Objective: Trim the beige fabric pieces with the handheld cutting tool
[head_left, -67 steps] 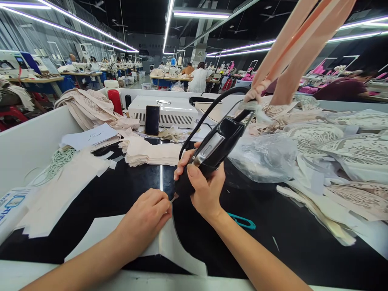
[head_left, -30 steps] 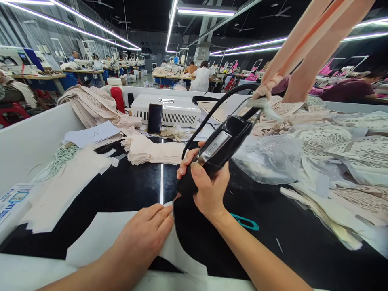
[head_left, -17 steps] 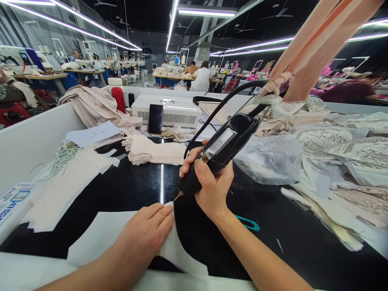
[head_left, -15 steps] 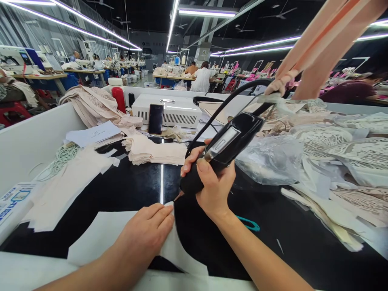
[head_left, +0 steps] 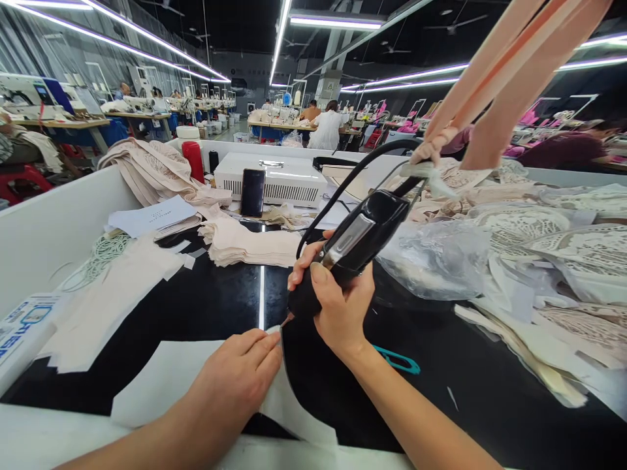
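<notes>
My right hand (head_left: 337,307) is wrapped round a black corded cutting tool (head_left: 353,245), whose thin tip touches the top corner of a white fabric piece (head_left: 166,378). That piece lies on the black table top (head_left: 470,385). My left hand (head_left: 235,382) lies flat on the white fabric just below the tip, fingers stretched out and together, pressing it down. The tool's black cable (head_left: 353,173) arcs up and to the right towards hanging peach straps (head_left: 494,72).
A teal-handled scissors (head_left: 399,362) lies right of my wrist. Stacks of beige fabric (head_left: 245,245), a paper sheet (head_left: 151,215), a white machine box (head_left: 274,176) with a phone (head_left: 253,192), a plastic bag (head_left: 431,258) and lace pieces (head_left: 558,248) surround the area. People sit at far tables.
My left hand has gone from a pinch at the fabric corner to lying flat on it. The tool has stayed at the corner, with only slight shifts.
</notes>
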Demonstrator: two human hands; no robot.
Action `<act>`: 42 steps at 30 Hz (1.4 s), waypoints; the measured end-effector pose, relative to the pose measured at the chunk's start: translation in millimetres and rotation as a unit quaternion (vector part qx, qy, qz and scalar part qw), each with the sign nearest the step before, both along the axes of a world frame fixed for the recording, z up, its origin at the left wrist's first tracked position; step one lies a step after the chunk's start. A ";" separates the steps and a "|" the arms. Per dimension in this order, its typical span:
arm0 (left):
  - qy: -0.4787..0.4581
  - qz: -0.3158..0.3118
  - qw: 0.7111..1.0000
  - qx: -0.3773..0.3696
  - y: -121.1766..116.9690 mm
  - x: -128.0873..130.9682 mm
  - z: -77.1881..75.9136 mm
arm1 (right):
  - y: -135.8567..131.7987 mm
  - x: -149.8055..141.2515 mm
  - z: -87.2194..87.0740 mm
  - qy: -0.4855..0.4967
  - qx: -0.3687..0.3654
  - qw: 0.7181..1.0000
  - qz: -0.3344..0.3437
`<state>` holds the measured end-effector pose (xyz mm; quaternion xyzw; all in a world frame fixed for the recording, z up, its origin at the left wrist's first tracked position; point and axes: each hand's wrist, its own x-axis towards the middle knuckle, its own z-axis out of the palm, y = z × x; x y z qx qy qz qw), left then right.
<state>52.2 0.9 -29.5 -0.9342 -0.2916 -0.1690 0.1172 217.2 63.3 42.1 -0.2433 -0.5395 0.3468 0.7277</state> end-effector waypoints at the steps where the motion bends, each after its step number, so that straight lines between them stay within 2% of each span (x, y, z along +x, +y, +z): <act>1: -0.001 0.000 1.000 -0.006 -0.1 -0.2 -0.3 | 0.2 0.0 0.4 0.002 -0.002 1.000 -0.003; 10: 0.007 0.006 1.000 -0.015 0.9 -0.4 -7.5 | 1.0 -3.3 -1.5 0.003 0.001 1.000 0.002; 19: 0.020 -0.006 0.999 -0.043 0.7 2.1 5.2 | 0.9 -6.8 1.6 0.023 -0.004 1.000 0.016; 25: 0.023 -0.010 0.997 -0.078 1.4 2.8 4.3 | -0.1 -13.0 -1.6 0.019 -0.005 0.999 0.034; 32: 0.023 -0.009 0.998 -0.066 2.3 1.5 -1.8 | 0.3 -13.3 -2.5 0.008 -0.004 1.000 0.025; 38: -0.002 -0.003 0.995 -0.096 2.8 0.5 0.7 | -1.8 -6.6 5.6 0.014 0.000 1.000 0.002; 42: -0.029 0.023 0.998 -0.057 13.1 -6.5 1.3 | -8.1 3.4 10.7 -0.017 0.001 0.999 -0.031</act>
